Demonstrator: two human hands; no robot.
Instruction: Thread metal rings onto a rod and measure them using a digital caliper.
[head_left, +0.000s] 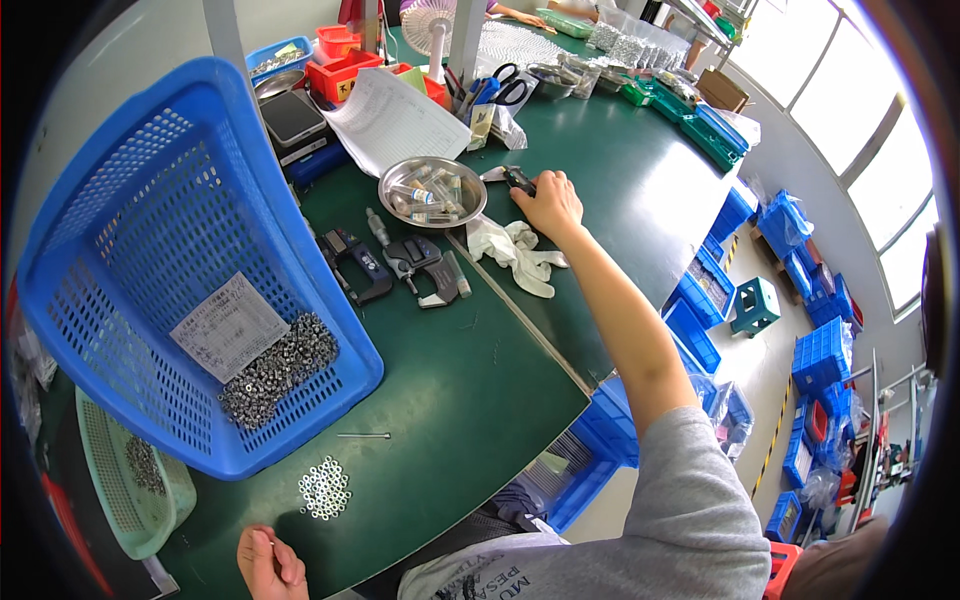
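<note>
Beside the steel bowl [432, 223], your right hand [548, 203] is clasped around the black-and-silver tool [517, 181] on the worktop [450, 370]; probably stiff and light, it's best held by its dark body. Your left hand [270, 563] is curled, contents unclear.

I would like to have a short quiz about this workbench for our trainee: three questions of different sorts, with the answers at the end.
1. True or false: the loose pile of small metal rings lies inside the blue basket.
2. Which thing is at the fingertips of the right hand?
3. Fill in: the round metal bowl holds small clear ____.

Key:
1. False; the small metal rings lie on the green table.
2. A dark tool.
3. Tubes.
</note>
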